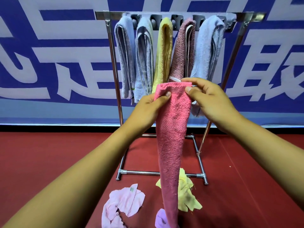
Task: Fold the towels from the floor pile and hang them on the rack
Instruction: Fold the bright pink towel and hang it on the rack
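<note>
- Left hand [150, 102] and right hand [208, 99] each pinch a top corner of the pink towel [172, 137] at frame centre, thumbs in front, fingers curled behind.
- Towel hangs long axis vertical, already narrowed lengthwise; tail reaches the bottom edge of frame, over the floor pile.
- Rack [181, 14] sits straight behind and above the hands, top bar in the upper centre. Five folded towels hang there already.
- Key relation: the held edge is just below the hanging towels' lower ends; the bar is up and away from both hands, right hand looks marginally nearer the free right end.
- Likely next: one more fold, then lift over the bar.
- Left on floor: light pink towel [123, 204], yellow towel [185, 193], lilac towel [161, 218].
</note>
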Tool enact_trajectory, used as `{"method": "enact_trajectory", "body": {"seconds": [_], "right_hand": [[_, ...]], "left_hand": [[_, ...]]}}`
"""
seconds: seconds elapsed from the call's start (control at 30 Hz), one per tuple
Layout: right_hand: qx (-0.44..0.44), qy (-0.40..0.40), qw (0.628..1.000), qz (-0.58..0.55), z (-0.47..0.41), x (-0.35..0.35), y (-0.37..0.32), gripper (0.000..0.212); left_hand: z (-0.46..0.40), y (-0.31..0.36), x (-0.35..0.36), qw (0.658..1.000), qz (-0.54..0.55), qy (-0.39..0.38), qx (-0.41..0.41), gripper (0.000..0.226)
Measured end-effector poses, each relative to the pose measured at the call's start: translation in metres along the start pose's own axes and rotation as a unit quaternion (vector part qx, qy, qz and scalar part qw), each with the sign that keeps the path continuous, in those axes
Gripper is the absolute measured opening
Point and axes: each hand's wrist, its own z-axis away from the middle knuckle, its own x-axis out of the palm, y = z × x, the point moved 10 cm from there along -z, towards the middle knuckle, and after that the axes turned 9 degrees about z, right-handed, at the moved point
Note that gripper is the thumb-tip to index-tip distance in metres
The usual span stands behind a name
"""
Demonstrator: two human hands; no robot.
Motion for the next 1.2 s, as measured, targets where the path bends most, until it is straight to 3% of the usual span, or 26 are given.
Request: {"method": "enact_trajectory", "body": {"seconds": [0.13,0.27,0.37,0.47,0.53,0.67,0.8,0.93,1.2], "right_hand": [[0.047,-0.055,0.993,-0.093,0.008,0.014,0.015,0.041],[0.099,-0.189,0.977,0.002,0.025,0.044,0.048,0.041],[0.093,-0.204,0.974,0.045,0.025,0.046,0.059,0.037],[0.073,-0.235,0.969,0.035,0.026,0.053,0.053,0.021],[0.061,-0.25,0.966,0.015,0.026,0.057,0.049,0.023],[0.042,-0.244,0.969,-0.017,0.025,0.06,0.042,0.028],[0.069,-0.203,0.972,-0.098,0.017,0.057,0.041,0.025],[0.079,-0.188,0.973,-0.11,0.012,0.051,0.039,0.022],[0.115,-0.167,0.972,-0.122,0.014,0.041,0.045,0.017]], "left_hand": [[-0.002,0.008,0.003,1.0,0.015,0.003,-0.002,0.02],[-0.003,0.014,0.004,1.0,0.027,0.004,-0.013,0.024],[-0.005,0.015,-0.004,0.999,0.027,0.024,-0.026,0.026],[-0.008,0.013,-0.014,0.998,0.01,0.051,-0.043,0.027],[-0.009,0.01,-0.02,0.995,0.022,0.064,-0.072,0.029],[-0.002,-0.012,-0.008,0.978,0.147,-0.024,-0.147,0.046],[0.023,-0.056,-0.005,0.967,0.114,-0.132,-0.186,0.069],[0.04,-0.082,-0.007,0.976,0.018,-0.13,-0.176,0.029],[0.031,-0.065,0.002,0.99,-0.002,-0.088,-0.114,0.036]]}}
